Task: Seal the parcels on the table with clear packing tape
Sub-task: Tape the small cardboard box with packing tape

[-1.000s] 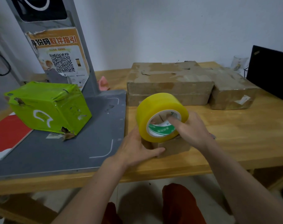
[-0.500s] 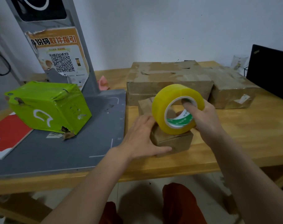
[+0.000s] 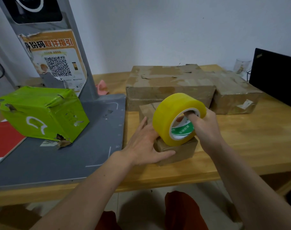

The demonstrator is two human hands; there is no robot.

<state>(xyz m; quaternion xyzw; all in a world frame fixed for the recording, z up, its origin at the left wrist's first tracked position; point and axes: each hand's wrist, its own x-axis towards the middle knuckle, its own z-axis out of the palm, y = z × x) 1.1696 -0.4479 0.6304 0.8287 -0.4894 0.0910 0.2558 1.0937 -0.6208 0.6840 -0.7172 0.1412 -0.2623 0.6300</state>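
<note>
Nearest you, your left hand (image 3: 141, 148) lies flat, fingers straight, pressing the left side and near corner of the small cardboard parcel (image 3: 178, 150), which sits close to the worktop (image 3: 257, 146) front edge. Your right hand (image 3: 206, 128) has its grip hooked through the core of the yellow-tinted packing tape roll (image 3: 173, 118), standing on edge on the parcel's top. At 9 o'clock lies the grey scale platform (image 3: 50, 160) carrying a torn green parcel (image 3: 42, 112). At 3 o'clock, bare wood. At 12 o'clock, two larger brown parcels (image 3: 169, 87) stand side by side, touching.
</note>
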